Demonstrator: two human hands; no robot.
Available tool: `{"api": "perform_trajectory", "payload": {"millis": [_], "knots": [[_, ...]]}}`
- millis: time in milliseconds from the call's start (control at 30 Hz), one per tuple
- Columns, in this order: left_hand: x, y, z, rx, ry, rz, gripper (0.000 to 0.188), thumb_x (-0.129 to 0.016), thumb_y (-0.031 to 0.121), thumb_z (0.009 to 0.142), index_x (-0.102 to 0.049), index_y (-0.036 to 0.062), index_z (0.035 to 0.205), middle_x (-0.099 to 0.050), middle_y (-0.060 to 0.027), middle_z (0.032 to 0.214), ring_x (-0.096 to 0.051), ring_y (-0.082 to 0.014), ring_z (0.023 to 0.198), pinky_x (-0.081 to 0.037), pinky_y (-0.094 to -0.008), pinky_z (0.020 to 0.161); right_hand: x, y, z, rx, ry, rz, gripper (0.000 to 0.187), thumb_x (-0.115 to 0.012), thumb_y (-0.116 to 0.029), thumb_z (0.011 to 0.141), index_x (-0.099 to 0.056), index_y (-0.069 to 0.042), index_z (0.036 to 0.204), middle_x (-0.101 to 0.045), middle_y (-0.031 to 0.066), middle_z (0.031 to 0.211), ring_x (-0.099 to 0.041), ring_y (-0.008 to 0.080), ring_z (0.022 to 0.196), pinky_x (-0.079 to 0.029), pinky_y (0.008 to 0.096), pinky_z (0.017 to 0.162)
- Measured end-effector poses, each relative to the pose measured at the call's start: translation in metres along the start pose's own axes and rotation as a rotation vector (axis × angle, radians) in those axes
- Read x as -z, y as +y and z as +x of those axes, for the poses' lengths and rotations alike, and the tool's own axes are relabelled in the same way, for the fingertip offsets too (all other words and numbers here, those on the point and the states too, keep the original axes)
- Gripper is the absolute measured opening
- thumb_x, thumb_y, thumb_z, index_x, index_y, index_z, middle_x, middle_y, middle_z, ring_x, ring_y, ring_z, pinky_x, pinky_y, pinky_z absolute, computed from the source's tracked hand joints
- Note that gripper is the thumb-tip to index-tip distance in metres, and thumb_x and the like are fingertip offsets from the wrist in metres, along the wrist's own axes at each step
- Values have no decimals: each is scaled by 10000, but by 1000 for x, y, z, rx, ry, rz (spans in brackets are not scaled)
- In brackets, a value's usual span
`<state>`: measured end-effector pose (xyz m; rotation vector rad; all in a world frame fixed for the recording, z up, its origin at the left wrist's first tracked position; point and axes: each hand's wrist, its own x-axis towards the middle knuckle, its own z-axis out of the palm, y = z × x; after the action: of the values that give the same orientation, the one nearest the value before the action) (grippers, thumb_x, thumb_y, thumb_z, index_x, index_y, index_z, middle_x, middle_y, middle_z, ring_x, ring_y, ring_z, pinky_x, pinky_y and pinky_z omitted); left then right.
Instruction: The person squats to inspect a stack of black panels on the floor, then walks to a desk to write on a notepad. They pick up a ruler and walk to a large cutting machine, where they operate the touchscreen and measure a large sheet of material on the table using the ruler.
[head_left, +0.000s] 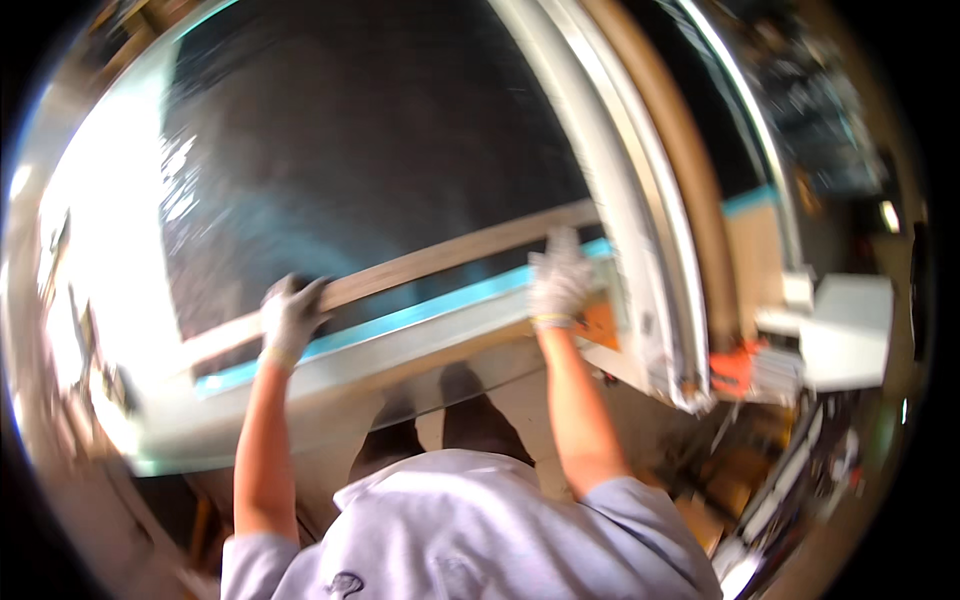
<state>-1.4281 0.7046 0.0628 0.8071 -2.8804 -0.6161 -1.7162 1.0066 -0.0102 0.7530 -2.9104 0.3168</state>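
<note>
A long, flat wooden strip [430,262] lies slantwise across a dark, glossy sheet [370,120] on a wide table. My left hand [292,318], in a pale glove, is closed around the strip toward its left end; its fingertips look dark and blurred. Near the strip's right end, my gloved right hand [560,280] rests with fingers stretched forward, the tips at the wood. Along the near side of the sheet runs a bright turquoise band [420,312], just in front of the strip. Motion smears much of the picture.
To the right, a pale roller or rail [610,170] and a brown tube [670,130] run away from me. Beyond them stands a white box-like part [848,330], with an orange-red piece [732,368] near it. The table's pale front edge [430,340] is before my legs.
</note>
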Motion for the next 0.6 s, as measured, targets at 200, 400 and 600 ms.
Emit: {"api": "perform_trajectory", "payload": {"millis": [200,400,600], "knots": [[-6,-21,-41,8,239,-42,532,-797,223,713,-635,144,1213,-594,-100,1144,-530,-332,1113,-406,-463,973,0,-10,-9,39,28,-169,509,-488,-424,980,-461,-170,1420,-429,80,1489,-457,362,1270,-385,491,1026],[10,-84,-144,196,471,-133,474,-737,94,748,-640,122,1211,-604,-104,1156,-545,-337,1113,-413,-452,988,16,-91,-29,249,75,-33,460,-538,-341,969,-500,-95,1357,-454,145,1439,-473,345,1278,-386,482,1052],[44,-225,-222,510,729,71,467,-672,47,810,-613,116,1268,-603,-125,1219,-557,-329,1128,-406,-452,980,1,-250,-78,572,-114,157,466,-636,-293,906,-538,-74,1305,-498,162,1376,-450,351,1295,-352,489,1069]]}}
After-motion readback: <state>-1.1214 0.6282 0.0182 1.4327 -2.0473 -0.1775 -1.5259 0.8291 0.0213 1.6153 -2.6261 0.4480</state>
